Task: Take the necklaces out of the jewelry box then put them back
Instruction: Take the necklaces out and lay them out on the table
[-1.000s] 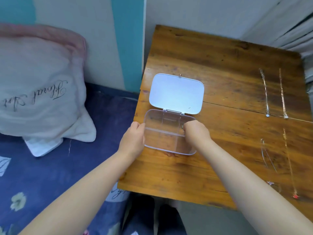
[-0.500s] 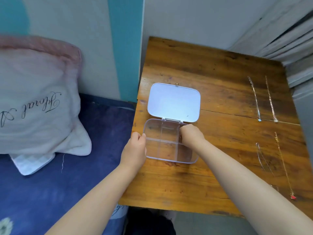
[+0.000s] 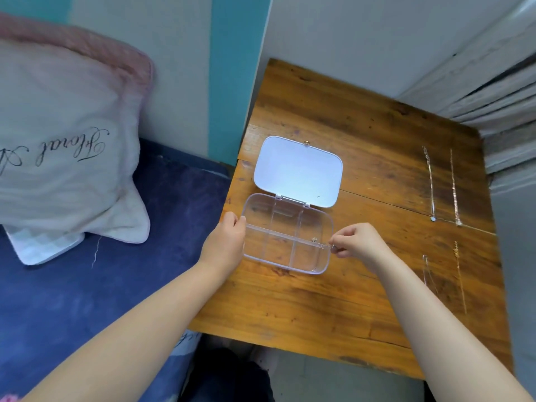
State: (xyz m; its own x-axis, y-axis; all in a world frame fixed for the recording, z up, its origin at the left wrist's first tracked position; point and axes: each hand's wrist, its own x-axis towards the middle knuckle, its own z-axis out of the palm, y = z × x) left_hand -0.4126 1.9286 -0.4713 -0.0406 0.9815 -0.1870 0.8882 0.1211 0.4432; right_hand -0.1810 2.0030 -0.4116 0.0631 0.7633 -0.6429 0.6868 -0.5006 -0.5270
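- At the wooden table's [image 3: 362, 140] left edge, the clear jewelry box [image 3: 287, 233] lies open, left hand [image 3: 224, 242] gripping its left wall.
- Right hand [image 3: 358, 242] pinches a thin necklace [image 3: 320, 245] trailing over the box's right rim.
- Four necklaces [image 3: 442, 187] lie near the right edge; bare wood between.

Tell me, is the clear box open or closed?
Open. The jewelry box has its lid flipped back flat on the table, showing the compartments.

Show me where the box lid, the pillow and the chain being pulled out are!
box lid [image 3: 297, 171], head view, middle of the open lid
pillow [image 3: 58, 158], head view, its front face
chain [image 3: 322, 245], head view, near the box's right wall
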